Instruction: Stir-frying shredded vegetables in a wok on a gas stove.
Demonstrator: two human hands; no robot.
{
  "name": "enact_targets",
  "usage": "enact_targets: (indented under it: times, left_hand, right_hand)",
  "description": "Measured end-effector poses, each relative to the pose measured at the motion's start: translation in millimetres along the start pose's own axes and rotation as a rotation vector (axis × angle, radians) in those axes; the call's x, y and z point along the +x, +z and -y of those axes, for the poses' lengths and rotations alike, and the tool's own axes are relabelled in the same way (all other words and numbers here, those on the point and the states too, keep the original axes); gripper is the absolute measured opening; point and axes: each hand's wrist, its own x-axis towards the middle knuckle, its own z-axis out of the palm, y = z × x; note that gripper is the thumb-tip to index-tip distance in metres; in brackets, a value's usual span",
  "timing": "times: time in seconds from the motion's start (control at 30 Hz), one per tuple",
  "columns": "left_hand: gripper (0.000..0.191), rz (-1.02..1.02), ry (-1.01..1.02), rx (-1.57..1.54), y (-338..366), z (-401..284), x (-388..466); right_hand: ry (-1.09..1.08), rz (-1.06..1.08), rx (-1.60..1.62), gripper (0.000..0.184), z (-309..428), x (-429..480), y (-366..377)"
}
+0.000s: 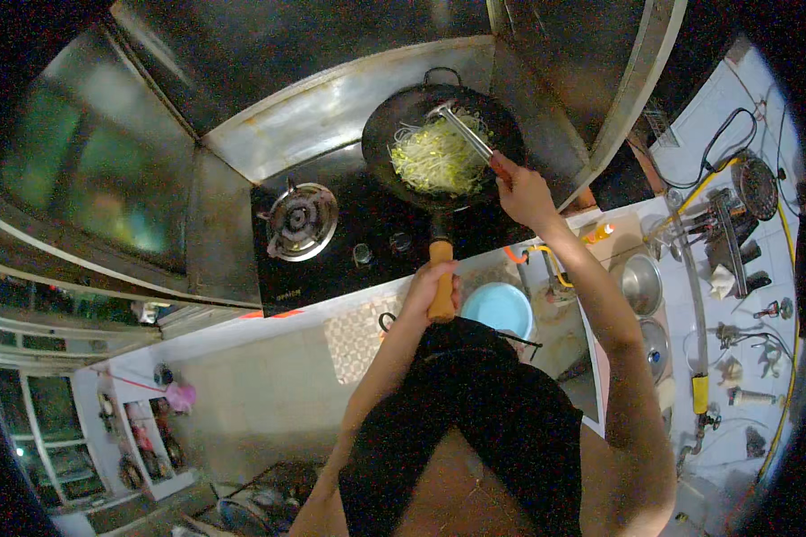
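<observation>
A dark wok [383,171] rests over the right side of a black gas cooktop [349,201], with a heap of bean sprouts [436,158] inside. My left hand [423,292] is closed around the wok's wooden handle [442,295], near the body. A metal spatula [467,134] is gripped by my right hand [525,193] at the wok's right rim. Its head lies at the far side of the sprouts; the part of its handle within my fist is hidden.
An uncovered burner [302,221] is left of the wok, beside two control knobs [363,254]. Metal panels [349,101] enclose the cooktop. A light blue basin [497,309] is below the counter edge. Metal bowls [639,285] and an orange bottle [599,233] stand to the right.
</observation>
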Motion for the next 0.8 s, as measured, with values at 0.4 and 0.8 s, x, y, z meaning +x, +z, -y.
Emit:
enact_targets:
  times: [0.4,0.8]
  left_hand:
    - [0.021,0.003,0.016,-0.015,-2,3,2]
    - [0.024,-0.009,0.020,-0.013,6,1,-3]
  right_hand:
    - [0.205,0.021,-0.151,0.035,-2,-37,-6]
    - [0.134,0.161,0.198,0.031,-2,-71,-65]
